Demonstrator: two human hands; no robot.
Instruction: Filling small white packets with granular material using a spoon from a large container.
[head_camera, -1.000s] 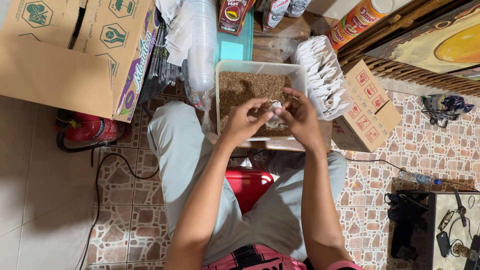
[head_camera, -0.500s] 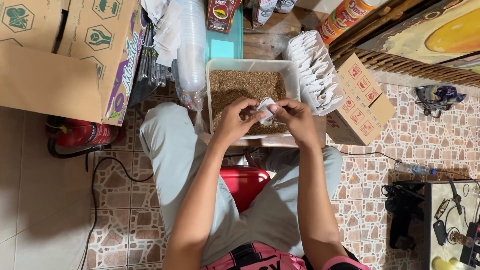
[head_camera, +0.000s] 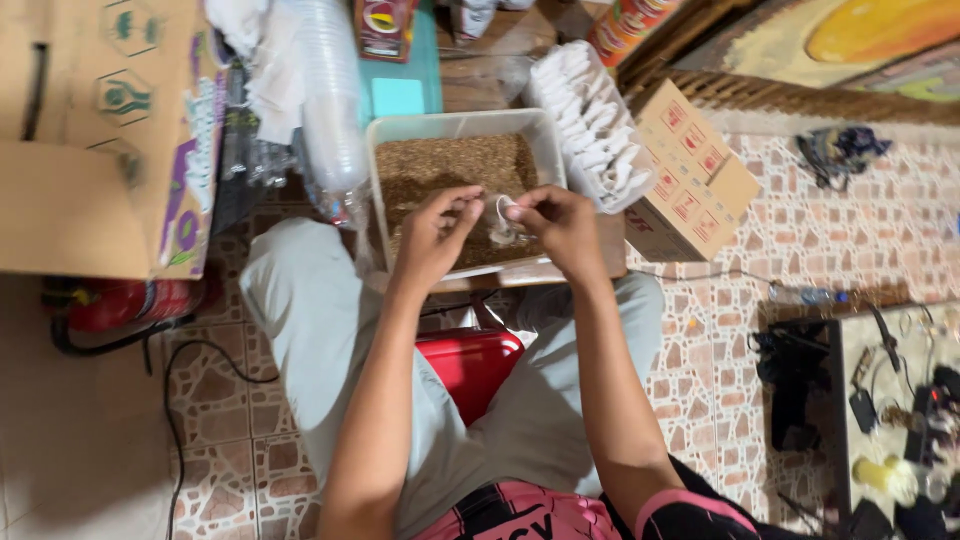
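Over the tray (head_camera: 385, 140) of brown granules at twelve o'clock, I am pinching a small white pouch (head_camera: 502, 222) between my left hand (head_camera: 432, 238) and right hand (head_camera: 556, 224), both hands drawn together on it.

Red stool (head_camera: 468, 365), seemingly white pouch (head_camera: 500, 222)

The person wears light grey trousers (head_camera: 330, 330) that cover both legs, and a black top (head_camera: 690, 515) with short sleeves edged in a pink band; pink fabric with part of a dark printed marking shows across the front at the lower edge of the view. Both forearms are bare from the sleeve edge down, with no watch, bracelet or glove on either wrist. The left hand (head_camera: 435, 235) and the right hand (head_camera: 560, 225) are bare, and no ring can be made out.
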